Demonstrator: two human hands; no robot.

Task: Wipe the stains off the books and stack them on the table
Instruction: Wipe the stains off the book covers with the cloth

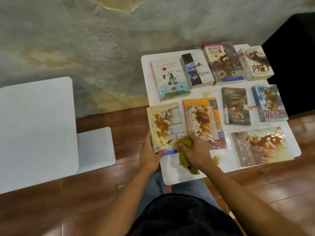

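Observation:
Several brown-stained books lie flat on a white table (pixel 175 174) on the right. Nearest me on the left is a pale yellow book (pixel 163 125) with brown stains. My left hand (pixel 150 155) grips its near left corner. My right hand (pixel 196 152) grips a crumpled yellow cloth (pixel 183 150) and presses it on that book's near right corner. Beside it sits an orange book (pixel 203 120), and a plastic-covered book (pixel 260 145) lies at the near right. The far row holds Summer Shift (pixel 168 79), Contact (pixel 196 70) and Prey (pixel 255 63).
A second white table (pixel 35 130) stands on the left, with a lower white surface (pixel 96 149) beside it. Brown smears mark the right table near the cloth (pixel 215 160). Wood floor lies between the tables. A rough grey wall runs behind, and something black stands at the far right.

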